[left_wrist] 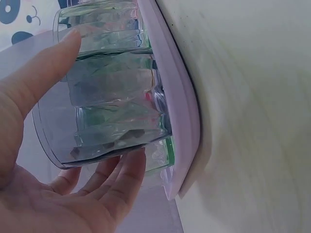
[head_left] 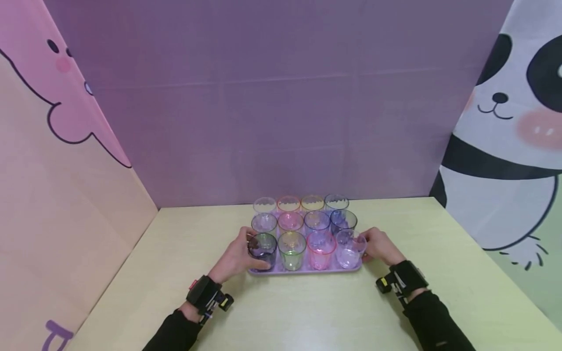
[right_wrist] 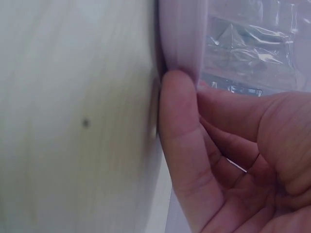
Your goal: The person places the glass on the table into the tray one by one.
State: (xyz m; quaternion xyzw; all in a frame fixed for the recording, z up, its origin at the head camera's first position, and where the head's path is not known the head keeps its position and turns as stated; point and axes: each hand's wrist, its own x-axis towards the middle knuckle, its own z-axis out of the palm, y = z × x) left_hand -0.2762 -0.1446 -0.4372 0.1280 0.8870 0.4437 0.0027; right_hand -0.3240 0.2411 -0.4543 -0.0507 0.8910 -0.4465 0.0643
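A lilac tray (head_left: pixel 303 272) bears several clear tinted drinking glasses in three rows. My left hand (head_left: pixel 237 256) holds the dark grey glass (head_left: pixel 262 253) at the tray's front left corner. In the left wrist view its thumb (left_wrist: pixel 70 46) lies along one side of the glass and the fingers (left_wrist: pixel 129 177) curl round the other. My right hand (head_left: pixel 379 246) pinches the tray's right rim (right_wrist: pixel 182 39) between thumb and forefinger, close to a clear glass (head_left: pixel 350 251). Beside the grey glass, along the front row, stand a green glass (head_left: pixel 291 252) and a pink glass (head_left: pixel 321 251).
The tray is at the back of a pale wooden table (head_left: pixel 298 312), near a purple backdrop (head_left: pixel 281 122). Cartoon panels flank it, a pink figure (head_left: pixel 79 117) to the left and a panda (head_left: pixel 505 195) to the right. Each wrist wears a black camera mount.
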